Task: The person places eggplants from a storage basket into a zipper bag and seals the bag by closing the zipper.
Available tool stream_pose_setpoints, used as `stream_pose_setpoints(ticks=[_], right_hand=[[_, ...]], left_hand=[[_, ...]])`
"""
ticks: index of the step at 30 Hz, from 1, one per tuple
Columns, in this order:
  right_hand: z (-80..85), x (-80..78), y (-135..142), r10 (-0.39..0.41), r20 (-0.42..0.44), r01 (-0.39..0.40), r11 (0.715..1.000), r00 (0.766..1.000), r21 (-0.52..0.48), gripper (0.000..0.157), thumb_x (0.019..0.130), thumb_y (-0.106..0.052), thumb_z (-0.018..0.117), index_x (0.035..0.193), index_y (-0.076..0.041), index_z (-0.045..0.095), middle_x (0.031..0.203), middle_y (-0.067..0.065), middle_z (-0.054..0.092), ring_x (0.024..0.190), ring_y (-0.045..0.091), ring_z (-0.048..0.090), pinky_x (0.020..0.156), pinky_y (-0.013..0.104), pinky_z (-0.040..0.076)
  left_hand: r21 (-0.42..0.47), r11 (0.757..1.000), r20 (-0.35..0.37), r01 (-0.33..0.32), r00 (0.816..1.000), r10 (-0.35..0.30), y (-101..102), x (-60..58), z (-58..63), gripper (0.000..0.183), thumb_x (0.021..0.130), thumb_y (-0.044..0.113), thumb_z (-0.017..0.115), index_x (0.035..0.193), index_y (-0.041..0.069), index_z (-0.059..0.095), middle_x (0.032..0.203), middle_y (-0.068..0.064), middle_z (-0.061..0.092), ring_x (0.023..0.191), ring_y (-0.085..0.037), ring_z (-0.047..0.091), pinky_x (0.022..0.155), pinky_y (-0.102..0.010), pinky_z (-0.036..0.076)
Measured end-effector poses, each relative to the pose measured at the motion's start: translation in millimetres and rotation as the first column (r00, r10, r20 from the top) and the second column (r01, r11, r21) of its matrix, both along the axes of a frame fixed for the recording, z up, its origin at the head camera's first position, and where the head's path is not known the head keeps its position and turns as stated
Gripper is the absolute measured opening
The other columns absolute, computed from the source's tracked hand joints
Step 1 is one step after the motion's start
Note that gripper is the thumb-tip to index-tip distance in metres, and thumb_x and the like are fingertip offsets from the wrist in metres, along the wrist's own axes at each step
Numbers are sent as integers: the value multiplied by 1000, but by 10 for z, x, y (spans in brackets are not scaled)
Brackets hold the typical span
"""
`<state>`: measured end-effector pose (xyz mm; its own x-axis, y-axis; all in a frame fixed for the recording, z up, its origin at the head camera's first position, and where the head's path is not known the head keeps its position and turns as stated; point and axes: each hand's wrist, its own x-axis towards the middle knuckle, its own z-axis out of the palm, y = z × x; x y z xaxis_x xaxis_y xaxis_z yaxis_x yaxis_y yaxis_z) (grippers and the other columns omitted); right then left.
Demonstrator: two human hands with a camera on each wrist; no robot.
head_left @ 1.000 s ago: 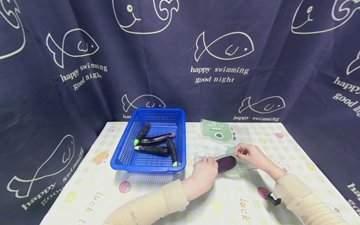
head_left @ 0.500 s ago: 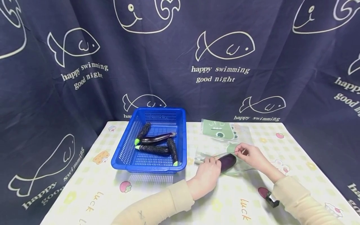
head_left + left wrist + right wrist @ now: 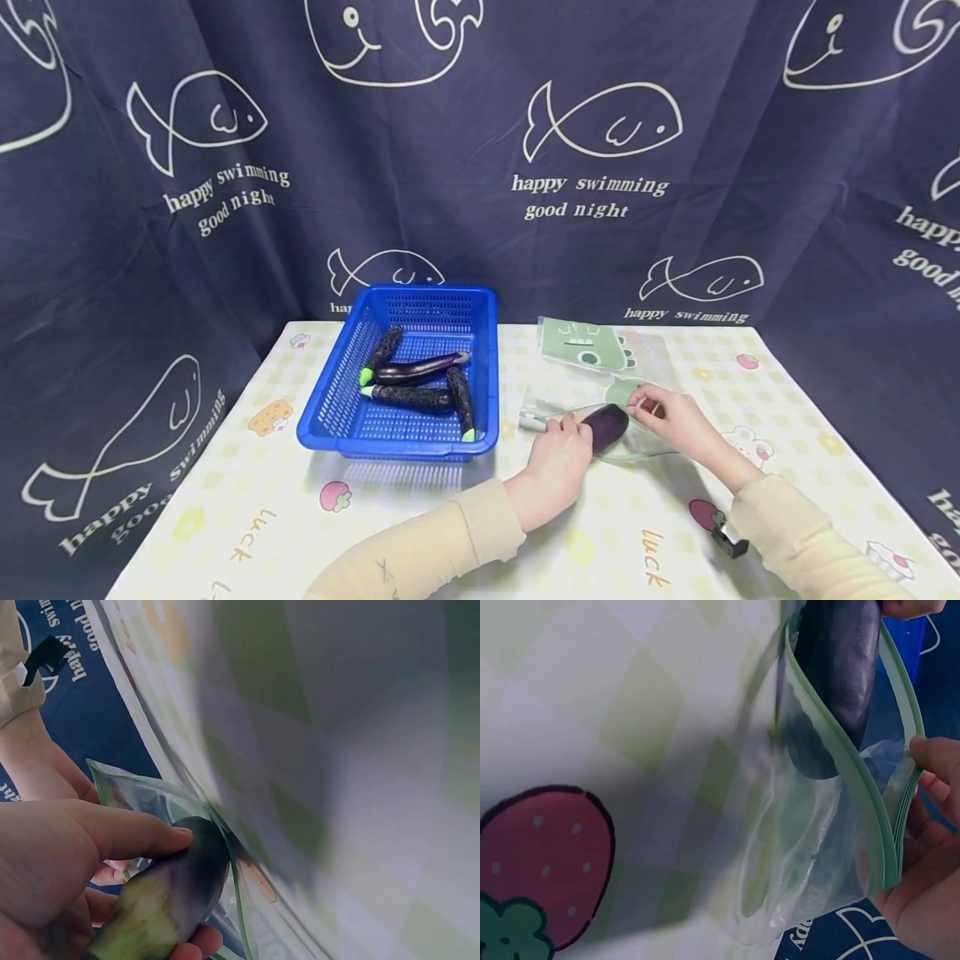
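Observation:
My left hand (image 3: 558,467) grips a dark purple eggplant (image 3: 607,427) near its greenish stem end, thumb on top in the left wrist view. The eggplant's rounded end sits inside the mouth of a clear zip bag (image 3: 802,855) with green zip strips, best seen in the right wrist view. My right hand (image 3: 671,421) pinches one corner of that mouth between thumb and fingers, and the two strips stand apart around the eggplant. In the head view the left hand hides the eggplant's stem end.
A blue perforated basket (image 3: 322,429) on the left holds several eggplants (image 3: 416,400). Behind the hands lies flat clear plastic with a green cartoon print (image 3: 581,343). A small black object (image 3: 729,542) is by the right sleeve. The patterned tablecloth (image 3: 420,525) covers the table before a curtain.
My left hand has shifted slightly right and away with the eggplant, which now points more toward the back. My right hand stays nearly in place at the bag's edge.

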<state>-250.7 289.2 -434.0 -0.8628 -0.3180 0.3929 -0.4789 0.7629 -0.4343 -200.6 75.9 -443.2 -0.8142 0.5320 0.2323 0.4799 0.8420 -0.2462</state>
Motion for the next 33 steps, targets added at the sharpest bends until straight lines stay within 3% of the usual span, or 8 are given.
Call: stream_pose_setpoints(ticks=[5,13,17,20,23,26,29,33], right_hand=[[-18,-13,0,39,-22,-40,999,999,-15,11,82,-8,70,84,-16,62,67,-10,58,55,-2,47,52,21,42],[-22,-37,-15,44,-5,-44,999,999,-1,11,83,-8,69,83,-17,62,68,-11,57,56,-2,48,53,21,43],[-22,-40,-19,61,-17,-61,998,998,-10,13,82,-7,70,83,-17,62,68,-10,57,57,-2,48,53,21,44],[-20,-42,-20,65,-24,-66,998,998,-20,13,82,-6,70,83,-17,62,68,-10,57,57,-2,49,53,21,44],[-19,-42,-17,59,-18,-59,998,998,-22,13,82,-7,70,83,-17,62,69,-10,58,57,-2,49,53,21,44],[-16,-43,-21,56,-12,-56,998,998,-14,13,82,-8,70,83,-18,62,69,-11,58,57,-2,49,53,21,44],[-8,-43,-28,59,-13,-59,998,998,-12,12,82,-8,70,83,-18,62,69,-11,58,57,-2,49,53,21,44],[3,-41,-31,65,-27,-65,998,998,-14,13,82,-8,70,83,-18,62,68,-12,58,58,-2,50,54,21,44]], left_hand=[[-44,999,-8,-12,1000,11,26,-17,-8,25,82,31,68,95,14,56,84,1,55,63,-10,47,43,-17,36],[-30,999,-17,-27,999,27,69,-87,-30,28,81,32,68,98,12,57,81,1,54,60,-8,46,43,-17,35],[10,999,91,-53,995,52,58,-116,-43,40,83,33,67,113,9,55,94,-1,60,60,-8,52,45,-16,40],[80,994,204,-76,977,58,19,-132,-56,46,84,32,66,121,9,51,102,-3,61,61,-9,56,45,-18,42],[143,987,292,-71,956,27,-44,-134,-50,54,83,32,68,127,9,48,110,-5,61,69,-11,60,50,-19,46],[199,978,331,-54,944,-15,-132,-112,-29,58,79,31,72,127,10,48,112,-6,62,77,-15,63,54,-23,48],[238,971,324,-20,944,-60,-231,-63,-7,58,77,29,73,126,9,49,102,-6,63,75,-16,63,54,-24,48],[284,957,261,60,955,-138,-354,22,4,49,75,24,75,117,9,55,96,-7,61,73,-16,60,55,-24,48]])
